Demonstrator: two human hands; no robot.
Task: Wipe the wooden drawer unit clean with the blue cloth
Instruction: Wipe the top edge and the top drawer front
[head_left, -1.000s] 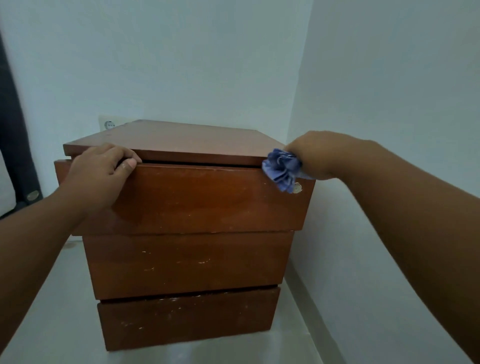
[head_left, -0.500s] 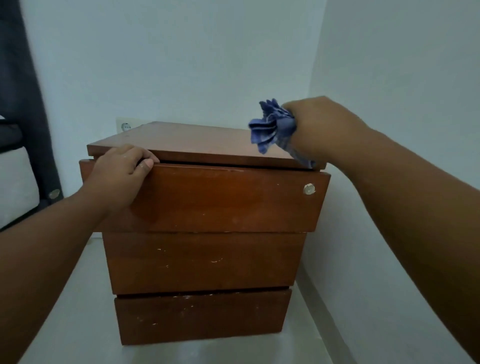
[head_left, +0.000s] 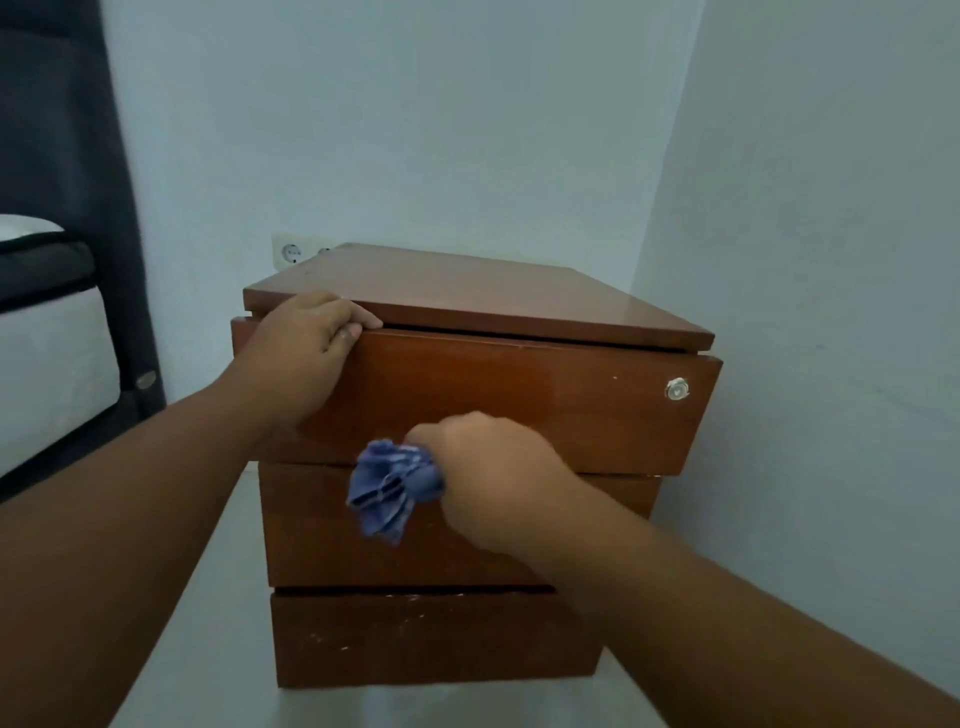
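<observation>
A reddish-brown wooden drawer unit (head_left: 545, 405) with three drawer fronts stands in the room's corner. Its top drawer is pulled slightly out and carries a small round lock (head_left: 677, 389) at the right. My left hand (head_left: 306, 348) grips the top drawer's upper left edge, fingers curled over it. My right hand (head_left: 488, 467) grips the bunched blue cloth (head_left: 392, 486) in front of the seam between the top and middle drawers, near the centre. The cloth hangs to the left of my fist.
White walls (head_left: 805, 260) close in behind and to the right of the unit. A wall socket (head_left: 291, 253) sits behind its back left corner. A dark curtain (head_left: 67, 182) and a mattress edge (head_left: 41, 332) are at the left. Pale floor (head_left: 208, 623) lies in front.
My right hand has swung the cloth from the top drawer's right corner, up over the unit's top, then down to the drawer fronts at centre. My left hand has kept its grip.
</observation>
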